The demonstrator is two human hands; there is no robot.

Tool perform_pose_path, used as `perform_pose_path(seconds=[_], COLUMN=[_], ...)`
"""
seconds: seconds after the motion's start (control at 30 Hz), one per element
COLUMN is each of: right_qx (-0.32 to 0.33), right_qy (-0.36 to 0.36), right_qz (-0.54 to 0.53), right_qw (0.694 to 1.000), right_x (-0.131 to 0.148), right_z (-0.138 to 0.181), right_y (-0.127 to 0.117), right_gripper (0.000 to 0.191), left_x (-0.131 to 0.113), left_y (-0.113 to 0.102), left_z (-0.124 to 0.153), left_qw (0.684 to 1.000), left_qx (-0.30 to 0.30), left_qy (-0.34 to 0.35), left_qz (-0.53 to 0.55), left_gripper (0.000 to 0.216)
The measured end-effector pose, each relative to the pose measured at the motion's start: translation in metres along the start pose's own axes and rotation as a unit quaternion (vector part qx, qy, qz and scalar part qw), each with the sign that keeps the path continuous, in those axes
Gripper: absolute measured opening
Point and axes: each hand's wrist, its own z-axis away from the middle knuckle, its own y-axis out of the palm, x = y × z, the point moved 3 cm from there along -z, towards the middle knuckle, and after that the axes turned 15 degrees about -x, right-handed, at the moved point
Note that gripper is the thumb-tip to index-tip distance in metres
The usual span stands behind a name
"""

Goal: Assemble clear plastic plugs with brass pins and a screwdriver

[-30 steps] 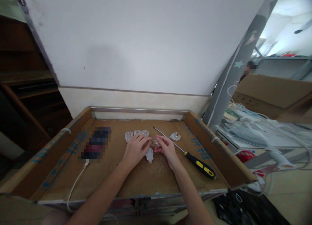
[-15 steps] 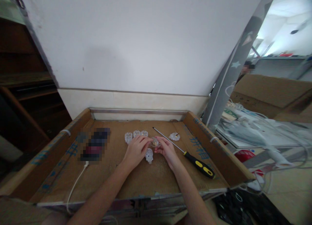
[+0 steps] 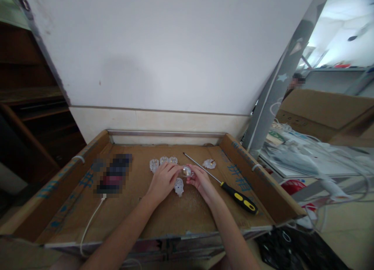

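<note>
Between my two hands is a clear plastic plug (image 3: 186,171) with something brass-coloured showing through it. My left hand (image 3: 166,179) pinches its left side, and the fingertips of my right hand (image 3: 200,179) close on its right side. Just below them a clear plug half (image 3: 179,187) with small holes lies on the cardboard. Past my left hand rest several more clear plug pieces (image 3: 154,165) with metal parts, partly behind the fingers. Another plug piece (image 3: 209,164) with brass parts lies beyond my right hand.
A black-and-yellow screwdriver (image 3: 239,198) lies slanted at the right in the cardboard tray (image 3: 122,223). On the left is a blurred-out phone (image 3: 114,173) with a white cable (image 3: 90,223). A white wall rises behind; a person (image 3: 295,82) is far right.
The plug in my hands has been turned, and a shiny rounded clear side now faces up where brass parts showed before. My right fingers have shifted slightly around it.
</note>
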Motion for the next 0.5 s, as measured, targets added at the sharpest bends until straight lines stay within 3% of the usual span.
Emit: perform_pose_path(seconds=[0.27,0.4,0.5], right_qx=[0.024,0.002,-0.026], right_qy=[0.020,0.017,0.005], right_qz=[-0.034,-0.070,-0.099], right_qw=[0.999,0.997,0.995], right_x=[0.0039,0.0080,0.0096], right_z=[0.0063,0.0031,-0.0032], right_y=[0.0031,-0.0008,-0.0063], right_gripper=[0.033,0.035,0.037], left_x=[-0.0002,0.0009,0.0042], left_y=[0.0016,-0.0030,-0.0020], left_z=[0.0015,0.0002,-0.0024], left_qw=[0.999,0.994,0.995], left_qx=[-0.027,-0.062,-0.058], left_qy=[-0.029,-0.079,-0.076], left_qz=[0.020,0.041,0.018], left_gripper=[0.031,0.032,0.027])
